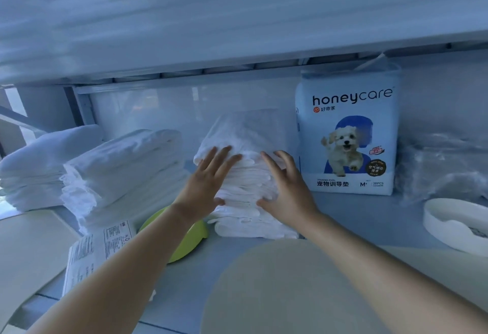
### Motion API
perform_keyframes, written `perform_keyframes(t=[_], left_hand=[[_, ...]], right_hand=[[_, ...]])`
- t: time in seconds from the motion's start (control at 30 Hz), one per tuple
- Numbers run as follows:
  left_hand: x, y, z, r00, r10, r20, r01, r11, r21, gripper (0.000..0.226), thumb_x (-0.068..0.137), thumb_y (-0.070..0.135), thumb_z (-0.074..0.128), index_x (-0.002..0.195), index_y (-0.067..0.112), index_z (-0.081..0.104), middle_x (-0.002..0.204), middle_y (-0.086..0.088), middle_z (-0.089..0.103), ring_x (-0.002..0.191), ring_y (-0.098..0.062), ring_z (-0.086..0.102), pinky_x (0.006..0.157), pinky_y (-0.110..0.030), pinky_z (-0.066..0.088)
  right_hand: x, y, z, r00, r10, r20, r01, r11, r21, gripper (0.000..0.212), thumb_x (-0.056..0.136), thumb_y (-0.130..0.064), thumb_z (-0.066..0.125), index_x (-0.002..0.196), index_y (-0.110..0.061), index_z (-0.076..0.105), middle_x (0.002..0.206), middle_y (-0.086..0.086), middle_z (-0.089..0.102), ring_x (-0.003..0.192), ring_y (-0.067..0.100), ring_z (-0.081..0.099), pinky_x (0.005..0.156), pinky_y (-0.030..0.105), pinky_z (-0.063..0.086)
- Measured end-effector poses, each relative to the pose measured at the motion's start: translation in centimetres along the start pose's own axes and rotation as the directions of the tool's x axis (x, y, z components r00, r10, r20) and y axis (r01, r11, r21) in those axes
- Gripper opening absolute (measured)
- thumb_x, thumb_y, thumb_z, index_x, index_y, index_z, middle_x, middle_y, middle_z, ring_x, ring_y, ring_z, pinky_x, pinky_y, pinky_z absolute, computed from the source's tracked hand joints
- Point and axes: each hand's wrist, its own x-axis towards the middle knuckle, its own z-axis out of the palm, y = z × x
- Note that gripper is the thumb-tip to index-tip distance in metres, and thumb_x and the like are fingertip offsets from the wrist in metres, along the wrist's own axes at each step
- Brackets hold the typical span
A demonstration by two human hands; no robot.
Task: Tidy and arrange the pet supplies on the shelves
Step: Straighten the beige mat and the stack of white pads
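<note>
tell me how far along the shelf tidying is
Done: the left pad stacks sit piled, and the honeycare pack stands upright. In hand: the left hand and right hand press on the front of the middle pad stack, apparently squaring it. Left: the green bowl beside it, the printed sheet, white dish and plastic wrap look unsorted.

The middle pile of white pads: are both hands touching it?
Touching. The head view shows the left hand and right hand pressed against the front of the middle pile of pads.
</note>
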Motion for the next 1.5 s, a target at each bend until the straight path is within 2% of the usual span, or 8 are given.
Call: perform_keyframes(t=[0.2,0.43,0.63,0.9,1.0,1.07,1.37,1.5], left_hand=[[-0.5,-0.5,0.8,1.0,-0.013,-0.01,0.013,1.0,0.02,0.105,0.067,0.024,0.082,0.148,0.027,0.016,0.158,0.001,0.009,0.146,-0.023,0.003,0.114,-0.037,0.028],[-1.1,0.1,1.1,1.0,-0.022,0.007,0.022,0.995,0.096,0.111,0.076,0.024,0.075,0.144,0.035,-0.013,0.156,0.007,-0.014,0.145,-0.021,-0.009,0.114,-0.035,0.023],[-2.0,1.2,0.4,0.996,-0.079,0.042,0.074,0.991,0.11,0.102,0.09,0.027,0.059,0.135,0.039,-0.032,0.148,0.01,-0.034,0.143,-0.021,-0.021,0.117,-0.043,0.01],[-1.6,4.5,-1.6,0.986,-0.164,-0.041,0.167,0.983,0.073,0.069,0.093,0.036,0.048,0.15,0.021,0.012,0.159,0.002,0.0,0.146,-0.017,0.001,0.115,-0.039,0.021],[-1.7,5.3,-1.9,0.954,-0.24,-0.178,0.248,0.969,0.024,0.054,0.089,0.031,0.055,0.14,0.022,0.039,0.15,0.003,0.03,0.136,-0.02,0.032,0.093,-0.038,0.044],[-1.7,5.5,-1.9,0.943,-0.274,-0.19,0.281,0.96,0.011,0.043,0.089,0.031,0.055,0.132,0.024,0.049,0.141,0.007,0.041,0.124,-0.02,0.045,0.08,-0.036,0.048],[-2.4,5.3,0.2,0.979,-0.198,0.038,0.197,0.98,0.027,0.057,0.095,0.032,0.044,0.147,0.027,0.024,0.157,0.011,0.015,0.143,-0.012,0.018,0.097,-0.036,0.044],[-2.8,4.4,-0.7,0.981,-0.18,0.076,0.179,0.984,0.029,0.057,0.094,0.039,0.043,0.147,0.035,0.022,0.156,0.017,0.012,0.139,-0.011,0.026,0.083,-0.032,0.047]], right_hand=[[-0.6,-0.6,0.6,0.999,0.029,-0.032,-0.03,0.999,-0.038,0.09,0.074,-0.026,0.074,0.145,-0.035,0.019,0.147,-0.006,0.013,0.11,0.021,0.044,0.087,0.036,0.048],[-1.3,-0.8,1.4,0.996,0.041,-0.074,-0.045,0.998,-0.047,0.093,0.075,-0.024,0.074,0.147,-0.035,0.015,0.147,-0.004,0.015,0.114,0.021,0.041,0.088,0.029,0.045],[-1.6,-1.1,0.5,0.999,0.045,0.013,-0.044,0.995,-0.087,0.091,0.083,-0.03,0.067,0.147,-0.037,0.002,0.153,-0.01,-0.001,0.129,0.02,0.031,0.095,0.031,0.043],[-1.7,-2.1,-3.5,0.995,0.052,0.084,-0.04,0.989,-0.141,0.078,0.088,-0.029,0.062,0.147,-0.031,0.012,0.154,-0.011,-0.009,0.141,0.019,0.012,0.096,0.038,0.046],[-2.0,-1.9,-4.8,0.994,0.042,0.097,-0.027,0.988,-0.155,0.073,0.088,-0.028,0.062,0.146,-0.028,0.018,0.154,-0.007,-0.002,0.14,0.019,0.015,0.094,0.037,0.047],[-2.4,-1.7,-5.3,0.994,0.047,0.104,-0.03,0.987,-0.155,0.07,0.089,-0.029,0.061,0.145,-0.027,0.02,0.154,-0.006,0.003,0.139,0.019,0.018,0.095,0.037,0.047],[-3.1,-1.0,-5.1,0.991,0.037,0.128,-0.018,0.989,-0.146,0.067,0.091,-0.031,0.057,0.147,-0.025,0.022,0.155,-0.008,0.007,0.14,0.017,0.018,0.101,0.037,0.043],[-2.2,-2.0,-4.4,0.998,-0.025,0.06,0.031,0.994,-0.107,0.06,0.091,-0.027,0.057,0.144,-0.023,0.03,0.153,-0.007,0.015,0.138,0.015,0.021,0.098,0.034,0.043]])
